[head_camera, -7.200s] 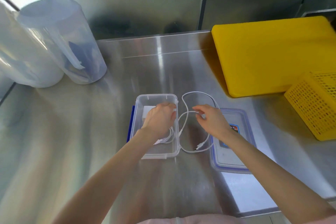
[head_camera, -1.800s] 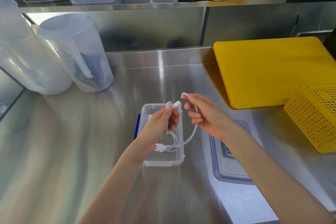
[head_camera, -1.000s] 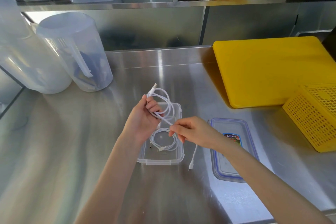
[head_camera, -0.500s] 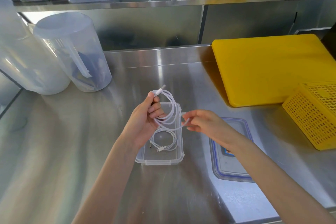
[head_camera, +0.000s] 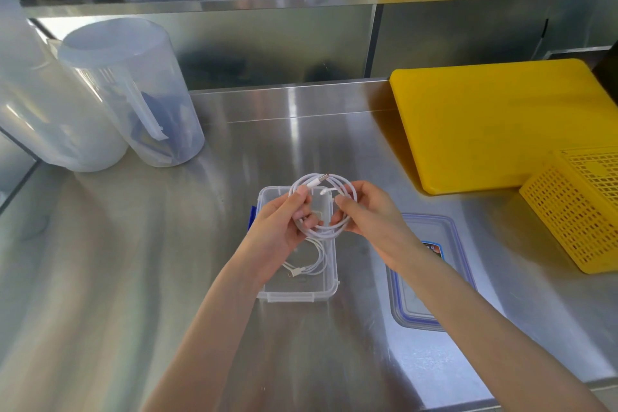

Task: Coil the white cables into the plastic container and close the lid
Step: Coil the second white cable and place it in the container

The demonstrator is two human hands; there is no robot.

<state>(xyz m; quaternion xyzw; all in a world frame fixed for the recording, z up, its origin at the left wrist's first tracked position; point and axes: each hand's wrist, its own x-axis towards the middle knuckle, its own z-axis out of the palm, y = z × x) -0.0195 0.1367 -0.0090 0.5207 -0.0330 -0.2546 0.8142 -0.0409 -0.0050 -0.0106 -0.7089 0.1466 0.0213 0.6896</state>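
Observation:
A clear plastic container (head_camera: 294,294) sits open on the steel counter in the middle of the head view. One coiled white cable (head_camera: 312,266) lies inside it. Just above the container's far half I hold a second white cable (head_camera: 329,232), wound into a round coil. My left hand (head_camera: 281,231) pinches the coil's left side and my right hand (head_camera: 368,216) pinches its right side. Both plug ends stick out at the coil's top. The container's lid (head_camera: 428,294), clear with a blue rim, lies flat on the counter to the right, partly under my right forearm.
Two tall translucent jugs (head_camera: 133,90) stand at the back left. A yellow cutting board (head_camera: 501,120) lies at the back right, with a yellow mesh basket (head_camera: 578,207) in front of it. A shelf (head_camera: 267,0) with boxes and wooden boards runs along the back.
The loose tail of the cable has been wound in, so the whole cable is now one closed coil. My right hand has come up to grip its right side.

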